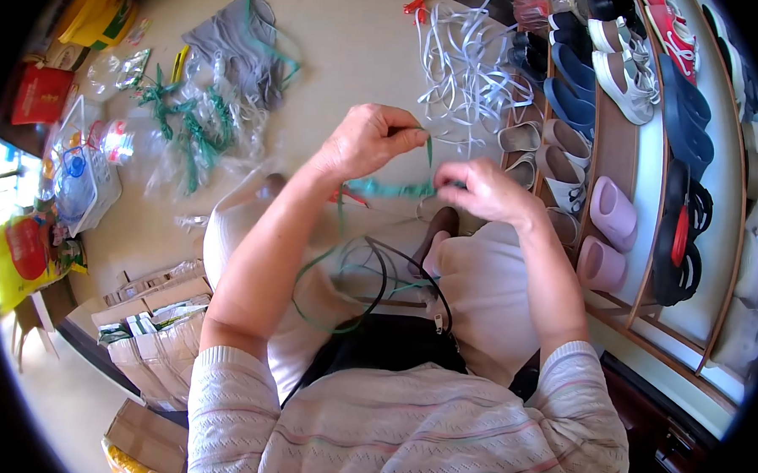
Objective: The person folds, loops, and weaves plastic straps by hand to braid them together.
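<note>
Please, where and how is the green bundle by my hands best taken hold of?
I would pinch the green bundle at its middle, coming from your body's side. It looks long and thin and runs crosswise, so fingers can close across it. Your left hand appears above it in the picture and your right hand near its right end, so the near side seems freer.

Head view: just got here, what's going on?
A person is working green strip with bare hands. The left hand pinches a narrow green strip; the right hand is at one end of a bunched green length, too blurred to tell its grip. On the floor lie knotted green bundles and a tangle of pale strips.
</note>
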{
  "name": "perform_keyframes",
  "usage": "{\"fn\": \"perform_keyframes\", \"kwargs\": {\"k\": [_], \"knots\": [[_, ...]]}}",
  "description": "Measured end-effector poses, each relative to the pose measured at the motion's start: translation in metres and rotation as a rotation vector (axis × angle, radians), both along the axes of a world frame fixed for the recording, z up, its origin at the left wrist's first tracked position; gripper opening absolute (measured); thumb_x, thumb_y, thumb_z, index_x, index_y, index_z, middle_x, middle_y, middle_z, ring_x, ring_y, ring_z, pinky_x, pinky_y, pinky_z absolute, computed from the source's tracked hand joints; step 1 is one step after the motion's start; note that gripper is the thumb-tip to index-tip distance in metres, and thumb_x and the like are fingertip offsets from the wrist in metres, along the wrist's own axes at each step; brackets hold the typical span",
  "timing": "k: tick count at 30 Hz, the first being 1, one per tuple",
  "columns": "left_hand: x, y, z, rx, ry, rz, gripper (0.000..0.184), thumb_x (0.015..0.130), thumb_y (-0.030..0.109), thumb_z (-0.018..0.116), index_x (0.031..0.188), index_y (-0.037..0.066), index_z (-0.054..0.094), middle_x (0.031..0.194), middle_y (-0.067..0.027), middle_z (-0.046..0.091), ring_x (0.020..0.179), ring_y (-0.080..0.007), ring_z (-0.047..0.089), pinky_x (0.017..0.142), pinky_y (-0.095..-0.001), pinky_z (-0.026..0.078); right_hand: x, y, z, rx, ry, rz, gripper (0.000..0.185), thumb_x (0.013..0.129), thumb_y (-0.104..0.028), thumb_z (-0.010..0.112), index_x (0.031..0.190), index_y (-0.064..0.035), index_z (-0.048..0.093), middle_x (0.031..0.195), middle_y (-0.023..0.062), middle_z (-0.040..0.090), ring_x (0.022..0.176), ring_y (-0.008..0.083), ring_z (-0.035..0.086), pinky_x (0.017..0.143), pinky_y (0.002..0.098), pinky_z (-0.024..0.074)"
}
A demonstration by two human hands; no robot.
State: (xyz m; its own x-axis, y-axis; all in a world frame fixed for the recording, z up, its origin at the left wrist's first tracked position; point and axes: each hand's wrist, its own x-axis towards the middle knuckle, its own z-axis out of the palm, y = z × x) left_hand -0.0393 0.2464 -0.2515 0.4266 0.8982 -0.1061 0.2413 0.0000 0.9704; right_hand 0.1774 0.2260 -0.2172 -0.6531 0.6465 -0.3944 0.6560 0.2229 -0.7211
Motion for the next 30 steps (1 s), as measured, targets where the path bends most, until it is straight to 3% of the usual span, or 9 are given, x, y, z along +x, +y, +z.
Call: {"fn": "perform_keyframes", "kwargs": {"k": [4,6,8,10,13,16,21,25,30], "knots": [[-0.005,-0.002,0.008,-0.219,0.018,-0.08,0.025,0.085,0.027,0.061,0.09,0.003,0.065,0.057,-0.001,0.047,0.052,-0.0083,0.041,0.048,-0.0275,0.037,0.009,0.0,0.041,-0.512,0.439,-0.185,0.003,0.084,-0.006,0.056,0.085,-0.003,0.056,0.07,0.0058,0.063,0.054,0.0061,0.05,0.049,0.0204,0.0406],[0.001,-0.01,0.008,-0.259,-0.062,-0.136,0.026,0.088,0.028,0.057,0.094,0.004,0.065,0.055,0.0048,0.043,0.048,-0.0051,0.037,0.042,-0.0233,0.031,0.021,0.005,0.033,-0.569,0.93,-0.426,0.005,0.088,-0.008,0.054,0.089,-0.0038,0.053,0.073,0.0067,0.061,0.049,0.0031,0.044,0.044,0.0165,0.0356],[0.017,-0.018,-0.011,-0.219,-0.071,-0.247,0.028,0.089,0.031,0.055,0.095,0.005,0.064,0.054,0.0028,0.042,0.049,-0.007,0.04,0.046,-0.0271,0.035,0.016,0.013,0.03,-0.377,0.834,-0.726,0.007,0.088,-0.01,0.054,0.088,-0.0042,0.051,0.072,0.0048,0.057,0.047,0.0034,0.04,0.041,0.0161,0.0306],[0.031,-0.03,-0.014,-0.06,0.028,-0.356,0.029,0.089,0.032,0.055,0.096,0.005,0.064,0.053,0.0007,0.044,0.049,-0.0092,0.043,0.048,-0.0298,0.038,0.023,0.021,0.009,-0.09,0.419,-0.683,0.007,0.088,-0.009,0.053,0.088,-0.0027,0.051,0.071,0.0026,0.056,0.055,0.0033,0.046,0.047,0.0169,0.0361],[0.031,-0.03,-0.008,0.206,0.128,-0.428,0.023,0.086,0.026,0.057,0.088,0.004,0.064,0.061,-0.0069,0.058,0.053,-0.0148,0.052,0.055,-0.0314,0.044,0.02,0.017,-0.023,0.225,0.075,-0.451,0.005,0.082,-0.002,0.057,0.081,-0.0015,0.053,0.066,0.0011,0.055,0.064,0.0068,0.053,0.058,0.0233,0.0438],[0.016,-0.018,0.008,0.183,0.156,-0.348,0.021,0.084,0.023,0.059,0.085,0.003,0.065,0.064,-0.0077,0.06,0.054,-0.0142,0.053,0.054,-0.0304,0.045,0.01,0.005,-0.022,0.187,-0.132,-0.119,0.005,0.078,-0.001,0.059,0.078,-0.0019,0.055,0.067,0.0059,0.056,0.064,0.0085,0.055,0.059,0.0254,0.0435],[0.002,-0.008,0.002,-0.029,0.031,-0.203,0.023,0.084,0.025,0.062,0.085,0.002,0.065,0.06,-0.0013,0.055,0.052,-0.0081,0.047,0.049,-0.0266,0.041,0.006,0.007,0.013,-0.594,0.431,-0.068,0.004,0.081,-0.005,0.061,0.08,-0.0018,0.059,0.067,-0.0009,0.06,0.063,0.005,0.053,0.055,0.0199,0.0428],[0.009,-0.014,0.002,-0.203,-0.092,-0.216,0.031,0.086,0.035,0.06,0.09,0.004,0.065,0.055,0.0034,0.045,0.049,-0.0063,0.04,0.045,-0.0237,0.035,0.029,0.017,0.016,-0.686,0.804,-0.242,0.011,0.082,-0.012,0.064,0.088,-0.0046,0.058,0.069,0.0063,0.062,0.05,0.0043,0.046,0.044,0.0172,0.0344],[0.023,-0.025,0.017,-0.399,-0.287,-0.164,0.034,0.088,0.039,0.055,0.093,0.006,0.064,0.05,0.0057,0.035,0.046,-0.0049,0.031,0.042,-0.0213,0.028,0.034,0.02,0.012,-0.655,1.034,-0.529,0.01,0.088,-0.012,0.057,0.094,-0.0042,0.055,0.074,0.0064,0.058,0.053,0.0057,0.043,0.047,0.0183,0.0343]]}}
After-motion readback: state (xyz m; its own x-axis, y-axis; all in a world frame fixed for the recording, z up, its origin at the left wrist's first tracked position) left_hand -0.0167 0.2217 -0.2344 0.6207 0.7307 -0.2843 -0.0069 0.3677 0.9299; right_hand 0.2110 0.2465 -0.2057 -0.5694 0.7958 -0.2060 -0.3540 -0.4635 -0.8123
